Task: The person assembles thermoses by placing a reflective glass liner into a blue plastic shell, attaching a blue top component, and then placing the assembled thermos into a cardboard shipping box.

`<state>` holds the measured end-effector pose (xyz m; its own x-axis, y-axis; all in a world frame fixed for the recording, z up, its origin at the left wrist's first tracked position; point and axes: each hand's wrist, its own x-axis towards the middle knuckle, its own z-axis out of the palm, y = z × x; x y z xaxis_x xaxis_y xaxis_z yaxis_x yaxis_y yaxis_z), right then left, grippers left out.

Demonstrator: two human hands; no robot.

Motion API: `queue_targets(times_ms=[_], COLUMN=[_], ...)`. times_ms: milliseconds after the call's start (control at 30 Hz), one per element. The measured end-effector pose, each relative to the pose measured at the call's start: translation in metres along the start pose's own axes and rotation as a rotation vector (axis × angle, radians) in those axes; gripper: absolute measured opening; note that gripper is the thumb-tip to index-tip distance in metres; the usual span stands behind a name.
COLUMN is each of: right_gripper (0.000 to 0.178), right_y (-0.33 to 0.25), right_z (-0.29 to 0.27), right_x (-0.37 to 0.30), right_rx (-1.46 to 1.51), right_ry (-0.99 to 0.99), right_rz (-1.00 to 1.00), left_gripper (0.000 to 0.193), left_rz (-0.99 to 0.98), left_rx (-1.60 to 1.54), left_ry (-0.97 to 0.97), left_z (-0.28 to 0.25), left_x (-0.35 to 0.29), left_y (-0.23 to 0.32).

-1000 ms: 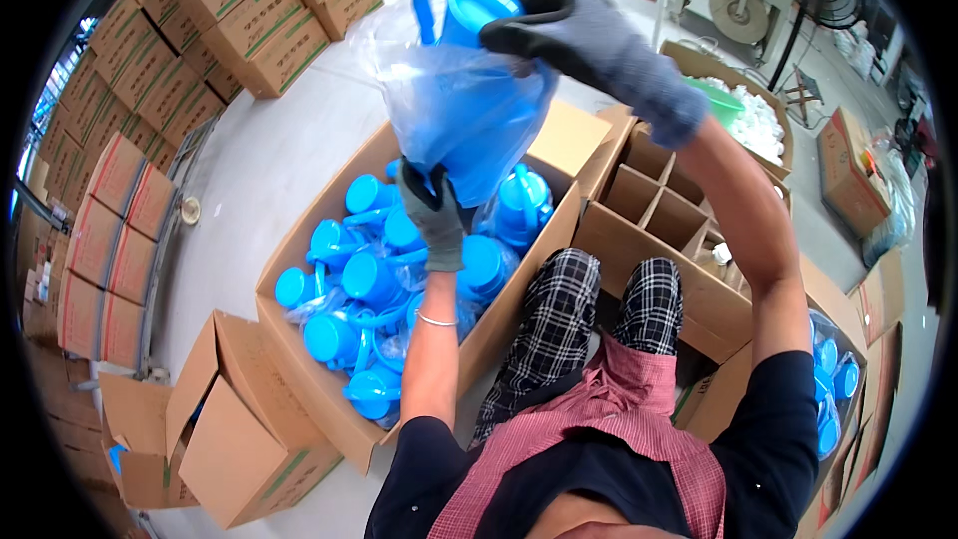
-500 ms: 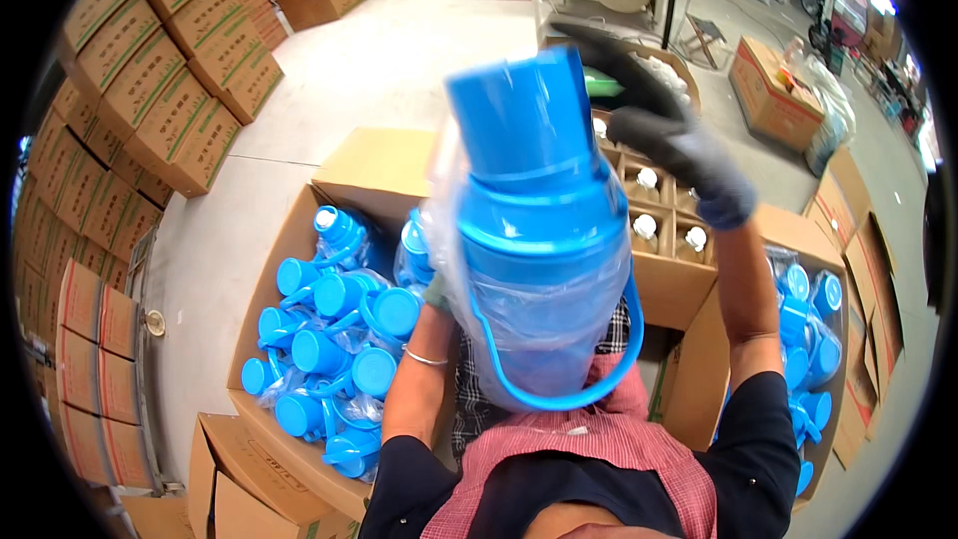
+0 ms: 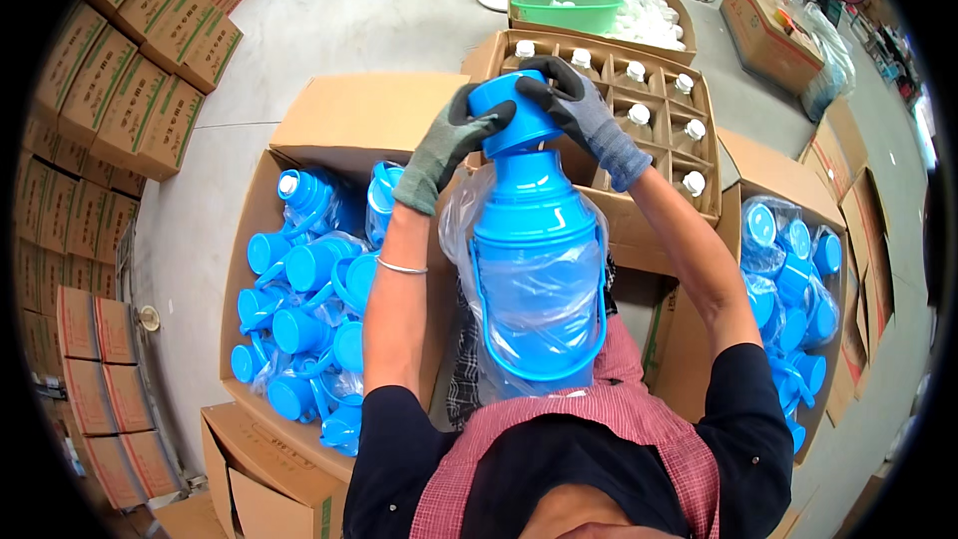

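A blue thermos flask [image 3: 534, 225] stands in front of my body, its lower part wrapped in a clear plastic bag [image 3: 461, 212]. Its blue carrying handle [image 3: 544, 376] hangs down over the near side. Both gloved hands grip the blue cup-shaped lid [image 3: 515, 118], tilted at the top of the flask's neck. My left hand [image 3: 446, 148] is closed on the lid's left side, the thumb along its near wall. From the right, my right hand [image 3: 587, 122] holds its other side. Whether the lid is seated on the neck or lifted off I cannot tell.
An open carton [image 3: 239, 324] of blue thermos flasks is at left; another carton [image 3: 833, 269] of them is at right. Ahead, a divided carton [image 3: 711, 140] holds white-capped bottles. Beyond it, a green basin [image 3: 566, 12] and white pieces [image 3: 644, 15] share a box. Stacked cartons [image 3: 135, 125] rise far left.
The flask has come down and farther from my view. My right hand, raised and apart before, has moved in onto the lid; my left hand has come up from behind the flask to the lid.
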<state>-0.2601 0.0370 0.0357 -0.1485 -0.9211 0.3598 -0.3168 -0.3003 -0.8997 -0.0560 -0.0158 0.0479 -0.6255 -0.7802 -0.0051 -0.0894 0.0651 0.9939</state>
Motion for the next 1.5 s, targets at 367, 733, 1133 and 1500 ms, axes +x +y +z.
queue_targets(times_ms=[367, 733, 1133, 1500], right_gripper=[0.043, 0.036, 0.039, 0.069], right_y=[0.064, 0.076, 0.070, 0.051], right_z=[0.003, 0.032, -0.031, -0.027], right_x=[-0.057, -0.114, -0.258, -0.089], right_rx=[0.337, 1.191, 0.186, -0.046], right_ry=[-0.398, -0.133, -0.565, -0.315], right_rz=[0.040, 0.800, 0.518, -0.030], left_gripper=[0.064, 0.041, 0.045, 0.049], left_rz=[0.179, -0.046, 0.190, 0.008], left_rx=[0.909, 0.738, -0.338, 0.286], left_ry=[1.240, 0.590, -0.368, 0.007], left_z=[-0.283, -0.304, 0.012, 0.044], left_x=[-0.035, -0.003, -0.041, -0.048], left_y=[-0.159, -0.223, -0.004, -0.033])
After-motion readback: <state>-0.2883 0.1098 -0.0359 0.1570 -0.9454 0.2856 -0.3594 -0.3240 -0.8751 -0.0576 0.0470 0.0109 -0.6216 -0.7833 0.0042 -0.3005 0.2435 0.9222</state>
